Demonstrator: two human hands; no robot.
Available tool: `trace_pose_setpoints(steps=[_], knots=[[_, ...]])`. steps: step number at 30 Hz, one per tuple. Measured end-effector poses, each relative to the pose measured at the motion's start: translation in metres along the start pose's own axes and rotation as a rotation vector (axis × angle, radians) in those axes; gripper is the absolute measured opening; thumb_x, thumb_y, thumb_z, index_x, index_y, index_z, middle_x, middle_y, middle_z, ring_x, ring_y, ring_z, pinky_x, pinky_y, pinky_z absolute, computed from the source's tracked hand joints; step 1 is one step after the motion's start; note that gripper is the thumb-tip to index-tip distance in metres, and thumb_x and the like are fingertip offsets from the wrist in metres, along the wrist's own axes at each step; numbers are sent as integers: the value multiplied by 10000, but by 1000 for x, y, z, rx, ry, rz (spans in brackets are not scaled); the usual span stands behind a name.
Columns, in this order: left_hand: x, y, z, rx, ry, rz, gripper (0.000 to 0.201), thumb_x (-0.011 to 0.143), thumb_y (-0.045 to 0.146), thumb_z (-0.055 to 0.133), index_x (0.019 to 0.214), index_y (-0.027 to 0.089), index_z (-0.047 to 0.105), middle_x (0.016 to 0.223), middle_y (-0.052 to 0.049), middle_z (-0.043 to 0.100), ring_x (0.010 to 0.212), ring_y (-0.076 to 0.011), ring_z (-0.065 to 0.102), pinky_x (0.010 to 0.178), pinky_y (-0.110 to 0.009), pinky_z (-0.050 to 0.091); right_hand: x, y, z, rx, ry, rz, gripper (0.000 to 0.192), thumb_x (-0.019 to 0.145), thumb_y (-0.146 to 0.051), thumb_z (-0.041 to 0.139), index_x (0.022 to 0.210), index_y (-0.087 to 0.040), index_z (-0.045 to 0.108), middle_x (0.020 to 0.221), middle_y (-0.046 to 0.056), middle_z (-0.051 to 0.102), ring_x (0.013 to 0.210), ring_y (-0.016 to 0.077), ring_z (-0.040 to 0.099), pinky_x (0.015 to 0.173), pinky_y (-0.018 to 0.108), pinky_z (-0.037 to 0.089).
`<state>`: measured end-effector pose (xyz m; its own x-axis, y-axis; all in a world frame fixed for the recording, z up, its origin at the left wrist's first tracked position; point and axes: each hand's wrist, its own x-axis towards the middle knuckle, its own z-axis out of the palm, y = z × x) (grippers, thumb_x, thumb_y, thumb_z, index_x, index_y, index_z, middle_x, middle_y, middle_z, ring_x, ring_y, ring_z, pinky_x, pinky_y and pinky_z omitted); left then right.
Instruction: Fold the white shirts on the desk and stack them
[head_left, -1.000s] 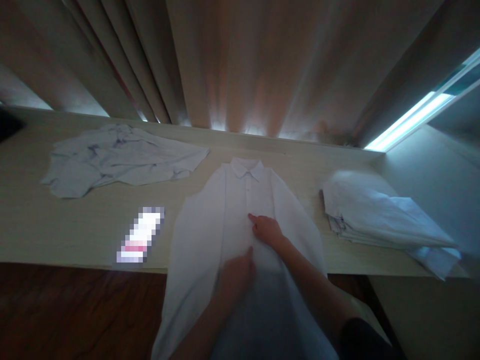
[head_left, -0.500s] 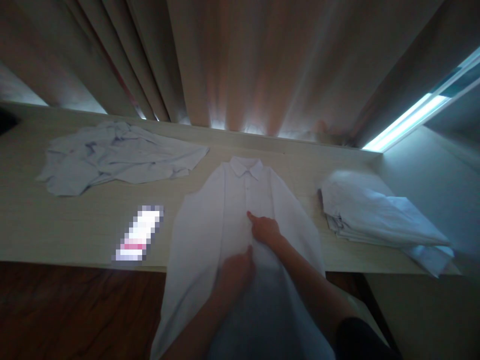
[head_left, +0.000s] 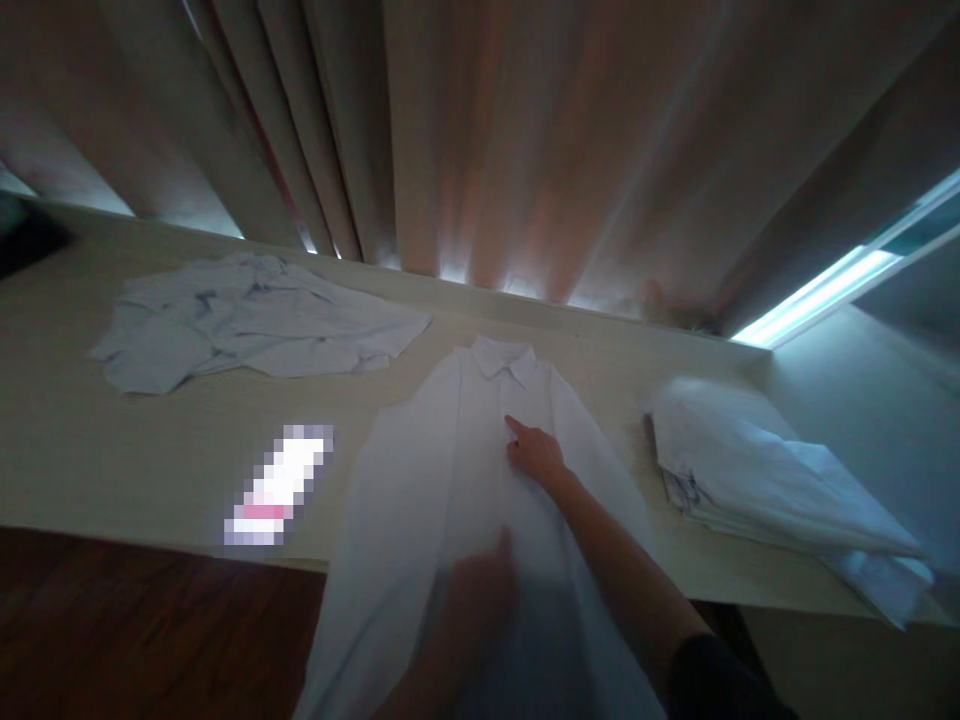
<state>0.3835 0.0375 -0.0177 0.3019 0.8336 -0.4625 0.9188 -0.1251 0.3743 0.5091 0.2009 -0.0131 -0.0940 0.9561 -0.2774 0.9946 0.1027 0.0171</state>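
A white collared shirt (head_left: pixel 409 470) lies front up, its collar toward the back of the table and its lower part spreading over the near edge. My right hand (head_left: pixel 535 453) rests on the front placket below the collar. Its index finger is stretched out along the placket, the other fingers are curled, and no cloth shows gripped in it. Lower on the shirt front is my left hand (head_left: pixel 480 590), smeared by motion. One finger of it points up along the placket; whether it grips any cloth is not visible.
A crumpled white garment (head_left: pixel 247 325) lies at the back left of the pale table (head_left: pixel 112 460). A pixelated bright rectangle (head_left: pixel 281 485) is left of the shirt. Folded white cloth (head_left: pixel 772 480) is stacked at right. A pleated curtain (head_left: pixel 487 150) hangs behind.
My left hand has slid down the shirt front toward me, away from my right hand. My right hand stays at the upper placket, slightly nearer the collar. The view has shifted slightly.
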Motion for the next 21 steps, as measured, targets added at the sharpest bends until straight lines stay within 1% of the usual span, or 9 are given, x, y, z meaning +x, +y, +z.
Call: trace_pose_setpoints(steps=[4, 7, 11, 16, 19, 21], knots=[[1, -2, 5, -16, 12, 6, 568, 852, 203, 335, 1414, 146, 280, 821, -162, 694, 724, -228, 659, 596, -291, 458, 33, 0, -4, -14, 8, 36, 557, 880, -298, 355, 1430, -319, 268, 1123, 85, 639, 1003, 224, 612, 791, 317, 459], [3, -5, 7, -30, 4, 22, 563, 850, 185, 316, 1411, 145, 288, 809, -155, 697, 705, -216, 656, 580, -279, 452, 46, 0, -1, -20, -11, 50, 526, 888, -302, 334, 1412, -347, 302, 1162, 78, 621, 1021, 226, 607, 802, 325, 458], [5, -6, 10, -45, -5, 25, 578, 847, 175, 344, 1419, 155, 268, 870, -160, 698, 750, -217, 660, 606, -282, 458, 51, 1, 6, -34, -53, 64, 538, 888, -308, 338, 1419, -362, 269, 1172, 87, 613, 1010, 241, 612, 790, 346, 462], [8, -4, 9, -45, -33, 16, 548, 870, 195, 383, 1408, 138, 296, 872, -163, 686, 753, -215, 658, 629, -293, 468, 55, -3, 8, -48, -84, 81, 545, 887, -305, 347, 1423, -349, 257, 1165, 104, 613, 1010, 254, 610, 790, 365, 463], [9, -1, 5, -35, -55, 13, 500, 887, 291, 447, 1359, 146, 368, 939, -120, 661, 794, -189, 639, 693, -331, 506, 57, -6, 7, -44, -90, 89, 561, 878, -285, 361, 1428, -315, 257, 1156, 114, 617, 1001, 250, 615, 781, 354, 467], [8, 0, 1, -31, -65, 13, 452, 873, 371, 494, 1268, 156, 451, 1033, -90, 625, 858, -174, 617, 752, -370, 524, 58, -6, 4, -41, -85, 85, 548, 869, -275, 374, 1412, -304, 299, 1138, 112, 627, 995, 246, 617, 775, 349, 469]])
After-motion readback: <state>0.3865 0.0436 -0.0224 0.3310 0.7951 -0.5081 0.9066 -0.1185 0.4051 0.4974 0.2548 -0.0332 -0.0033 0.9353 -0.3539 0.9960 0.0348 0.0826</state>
